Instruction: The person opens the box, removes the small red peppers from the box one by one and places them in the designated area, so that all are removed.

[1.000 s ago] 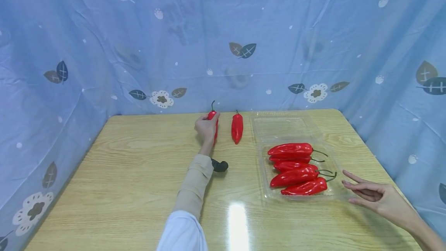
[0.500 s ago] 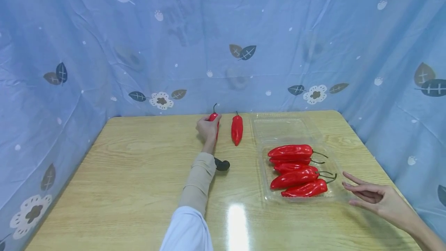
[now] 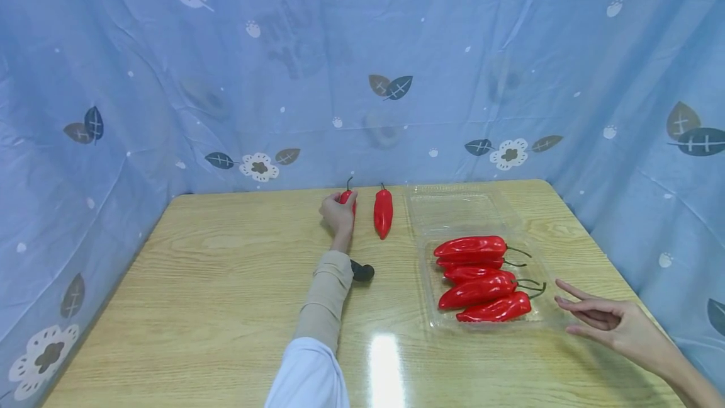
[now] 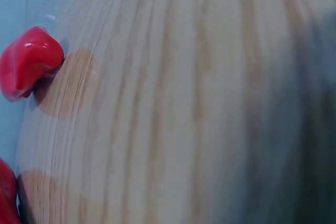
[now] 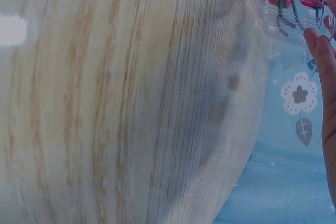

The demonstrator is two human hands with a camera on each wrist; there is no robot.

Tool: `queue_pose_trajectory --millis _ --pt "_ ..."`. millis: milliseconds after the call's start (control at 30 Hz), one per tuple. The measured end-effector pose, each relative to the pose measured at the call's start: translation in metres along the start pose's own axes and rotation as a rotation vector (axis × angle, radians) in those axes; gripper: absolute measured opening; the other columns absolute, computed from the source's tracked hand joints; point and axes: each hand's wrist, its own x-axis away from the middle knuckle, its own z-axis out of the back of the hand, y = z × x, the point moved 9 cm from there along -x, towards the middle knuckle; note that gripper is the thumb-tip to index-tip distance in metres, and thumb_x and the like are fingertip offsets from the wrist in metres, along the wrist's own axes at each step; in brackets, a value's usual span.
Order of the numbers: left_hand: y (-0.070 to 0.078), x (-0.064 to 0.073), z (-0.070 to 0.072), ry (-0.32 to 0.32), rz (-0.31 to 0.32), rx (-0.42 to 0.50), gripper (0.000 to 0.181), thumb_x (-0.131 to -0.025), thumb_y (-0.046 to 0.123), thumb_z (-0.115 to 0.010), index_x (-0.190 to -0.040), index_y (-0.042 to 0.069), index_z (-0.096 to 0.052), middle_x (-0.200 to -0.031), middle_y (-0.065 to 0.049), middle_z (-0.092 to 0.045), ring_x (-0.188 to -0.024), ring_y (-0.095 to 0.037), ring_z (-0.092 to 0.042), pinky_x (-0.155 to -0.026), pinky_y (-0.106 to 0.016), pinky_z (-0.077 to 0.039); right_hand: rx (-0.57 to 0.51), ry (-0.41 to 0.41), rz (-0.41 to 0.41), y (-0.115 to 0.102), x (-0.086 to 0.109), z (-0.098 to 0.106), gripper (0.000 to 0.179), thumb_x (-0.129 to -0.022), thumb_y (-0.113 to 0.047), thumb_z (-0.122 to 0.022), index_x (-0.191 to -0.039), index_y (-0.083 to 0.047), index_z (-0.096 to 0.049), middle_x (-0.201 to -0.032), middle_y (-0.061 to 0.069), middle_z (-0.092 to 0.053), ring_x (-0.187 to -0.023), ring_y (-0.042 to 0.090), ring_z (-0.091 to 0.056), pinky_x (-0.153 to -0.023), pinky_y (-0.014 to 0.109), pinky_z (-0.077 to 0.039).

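At the back of the table my left hand [image 3: 337, 209] pinches a red chili pepper [image 3: 347, 194] near its stem end; the hand covers part of it. Just to its right lies a second red pepper [image 3: 383, 213], stem pointing away. My right hand [image 3: 617, 323] is at the right side of a clear plastic clamshell box [image 3: 433, 317], its extended fingers right at the box's edge. Several red peppers [image 3: 481, 288] lie side by side in the box, green stems toward that hand. In the right wrist view the fingers [image 5: 325, 61] show beside the clear box wall.
The box's clear lid [image 3: 453, 209] lies folded back toward the rear table edge. A black strap end [image 3: 362, 271] shows by my left forearm. Blue patterned curtain [image 3: 340, 80] surrounds the wooden table [image 3: 215, 307] at the back and sides.
My left hand and the pepper it pinches have shifted slightly right, and the pepper sits a little lower in view. The right hand and the box look the same, apart from slight camera movement.
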Motion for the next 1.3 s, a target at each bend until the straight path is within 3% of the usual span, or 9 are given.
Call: queue_pose_trajectory --millis 133,400,733,1300 --pt "-0.0001 0.0 0.0002 0.008 -0.003 -0.025 0.036 -0.078 0.025 -0.081 -0.102 -0.001 -0.073 -0.101 -0.016 -0.071 -0.095 -0.029 -0.066 -0.081 -0.042 -0.052 -0.01 -0.003 -0.004 0.0008 0.0002 -0.0001 0.041 -0.077 0.029 -0.055 -0.117 0.023 -0.053 -0.147 -0.002 -0.044 -0.121 0.01 -0.053 -0.085 0.025 -0.051" --pt "-0.0031 -0.0004 -0.0016 0.013 0.053 -0.029 0.037 -0.077 0.024 -0.078 -0.104 0.0 -0.073 -0.102 -0.015 -0.071 -0.097 -0.031 -0.066 -0.081 -0.043 -0.052 0.007 0.007 -0.011 0.0007 0.0001 0.0004 0.04 -0.077 0.029 -0.055 -0.116 0.023 -0.053 -0.146 -0.002 -0.045 -0.122 0.008 -0.052 -0.086 0.024 -0.05" --pt "0.0053 0.0026 0.001 0.011 -0.013 -0.021 0.026 -0.081 0.016 -0.073 -0.102 0.001 -0.074 -0.097 -0.015 -0.072 -0.092 -0.029 -0.067 -0.078 -0.042 -0.054 -0.012 0.004 -0.012 -0.0011 -0.001 -0.0005 0.039 -0.077 0.029 -0.055 -0.116 0.024 -0.052 -0.146 -0.002 -0.045 -0.121 0.01 -0.054 -0.085 0.025 -0.051" --pt "0.0028 -0.0011 0.0048 0.004 0.019 -0.032 0.041 -0.079 0.024 -0.078 -0.114 0.003 -0.07 -0.1 -0.014 -0.07 -0.094 -0.027 -0.065 -0.081 -0.042 -0.052 -0.011 0.01 -0.036 -0.0008 -0.0017 0.0005 0.039 -0.079 0.028 -0.055 -0.117 0.025 -0.051 -0.146 -0.004 -0.045 -0.119 0.011 -0.055 -0.084 0.027 -0.052"
